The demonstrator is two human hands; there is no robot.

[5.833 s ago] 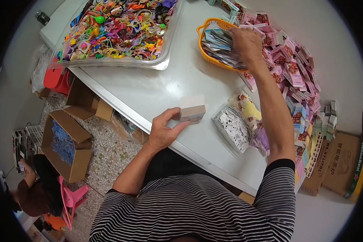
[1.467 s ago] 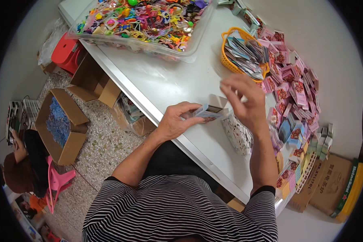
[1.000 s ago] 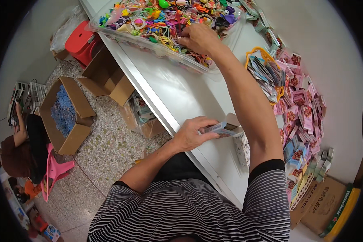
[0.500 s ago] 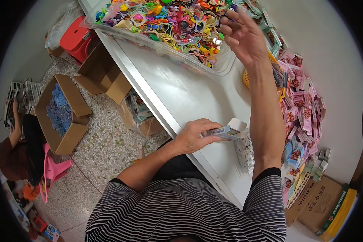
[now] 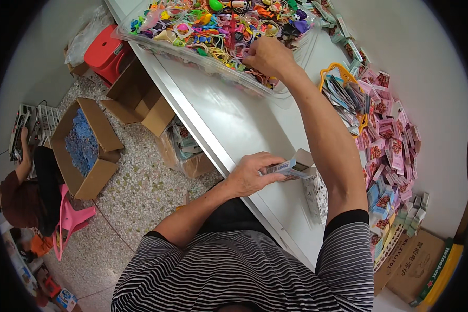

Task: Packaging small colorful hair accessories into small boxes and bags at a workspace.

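Observation:
My left hand point(image 5: 248, 176) grips a small light-blue carton point(image 5: 284, 169) over the table, its end flap open toward the right. At the far side, my right hand point(image 5: 271, 54) is down in a clear plastic tub point(image 5: 218, 75). Its fingers are bent and pressed together among small colourful trinkets and elastic hair ties point(image 5: 213, 34); whatever lies between the fingertips is hidden. A silver foil bag point(image 5: 315, 195) rests on the table just right of the carton.
A yellow basket point(image 5: 332, 67) of flat packets stands beyond my right forearm, next to a heap of pink cartons point(image 5: 392, 140). Left of the white table point(image 5: 218, 117) are an open cardboard box point(image 5: 96, 171) of blue pieces, a red stool point(image 5: 101, 52) and a seated person point(image 5: 23, 200).
My right hand has moved left and down from above the tub's right end into the trinkets, its fingers closing. My left hand keeps the carton in nearly the same place.

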